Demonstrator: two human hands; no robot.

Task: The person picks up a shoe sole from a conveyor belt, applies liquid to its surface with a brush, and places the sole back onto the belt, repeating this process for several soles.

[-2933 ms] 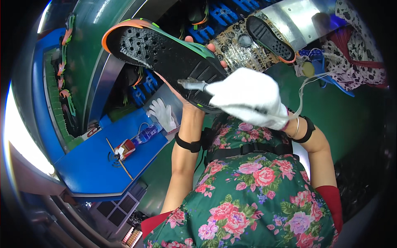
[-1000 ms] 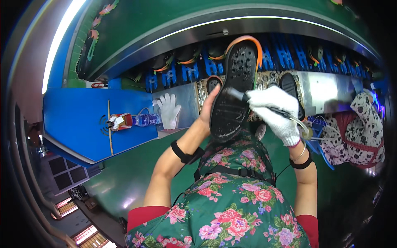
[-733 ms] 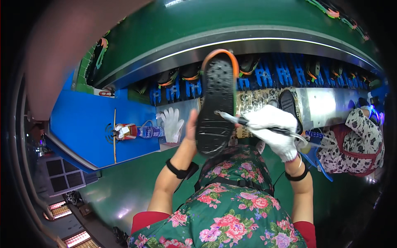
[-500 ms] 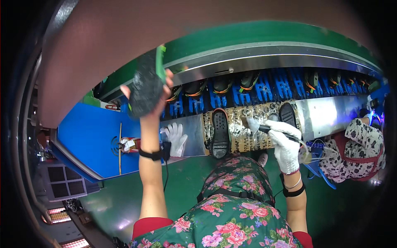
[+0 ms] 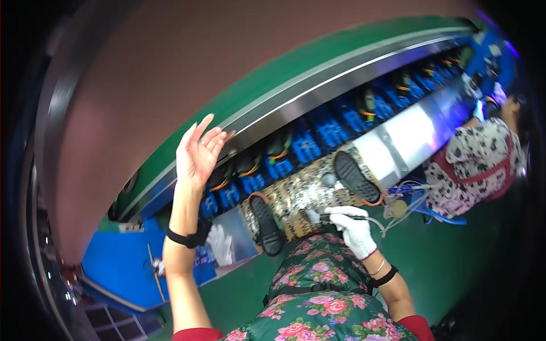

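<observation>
My bare left hand is raised beside the steel edge of the belt, fingers spread and palm showing, with nothing in it. My right hand, in a white knitted glove, grips a brush by its black handle; a thin pale tube trails from the handle. The bristles point left, over the taped, patterned work strip. Left of the brush lies a black shoe sole with an orange edge. Another black sole, also orange-edged, rests to the right. Between them sits a small round grey thing.
Behind the strip runs a row of blue racks holding dark shoe parts with orange trim. Beyond is a steel rail and green belt. A white glove and blue table are at left. A co-worker sits at right.
The black and green shoe part has left my left hand, which is now empty. My right hand has moved lower with the brush. The whole view has tilted.
</observation>
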